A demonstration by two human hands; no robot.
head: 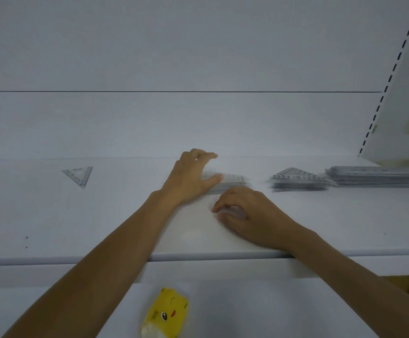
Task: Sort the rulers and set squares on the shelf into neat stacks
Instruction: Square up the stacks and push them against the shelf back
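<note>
left hand (191,178) is spread, thumb touching a small blurred stack of clear plastic set squares (232,182) mid-shelf. right hand (246,214) rests just beside it on the white shelf (76,228), fingers curled; whether they hold anything, i cannot tell. a taller triangle stack (296,180) and a ruler pile (374,176), cut off by the frame edge, lie right; a lone clear triangle (78,176) lies far left.

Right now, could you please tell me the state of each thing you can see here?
Middle stack: blurred, partly under a thumb.
Left hand: open, thumb on that stack.
Right hand: fingers curled, nothing visibly held.
Lone set square: flat, apart, unstacked.
Right set-square stack: stacked, untouched.
Ruler stack: stacked, untouched.
Tissue pack: lying untouched, below.
</note>
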